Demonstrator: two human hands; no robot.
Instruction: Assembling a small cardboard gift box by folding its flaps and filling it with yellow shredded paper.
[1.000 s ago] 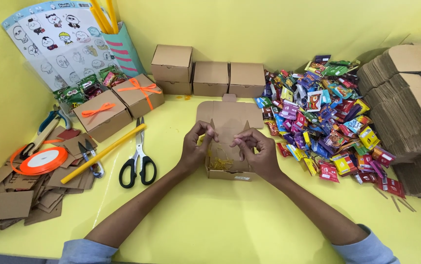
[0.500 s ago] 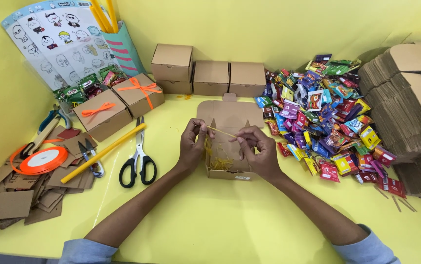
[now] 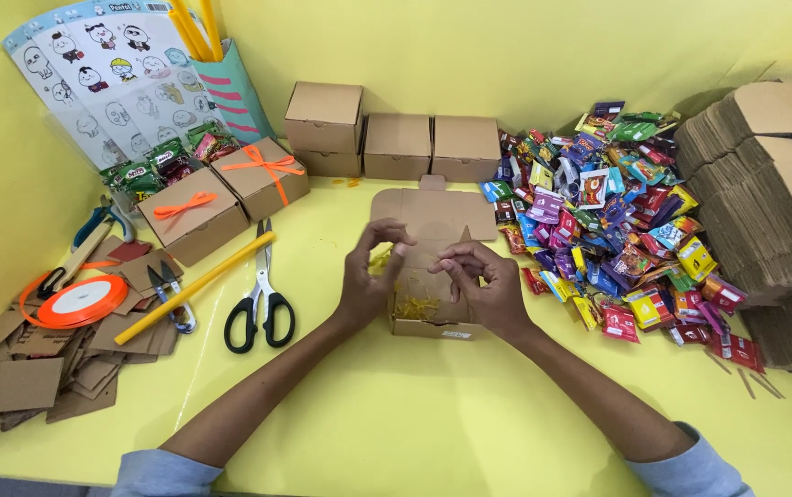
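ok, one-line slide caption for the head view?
Both hands, left hand and right hand, over an open cardboard box holding yellow shredded filler, beside a candy pile.

An open brown cardboard box is sitting mid-table under the hands, three closed ones are lining the back wall, two orange-ribboned boxes are resting at left below a cartoon sticker sheet, and bright candy packets are piling beside flat cartons at right.

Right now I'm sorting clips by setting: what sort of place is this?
Probably a craft or gift-packing table: both hands work over an open cardboard box, with a heap of wrapped sweets, ribbon-tied boxes and scissors around.
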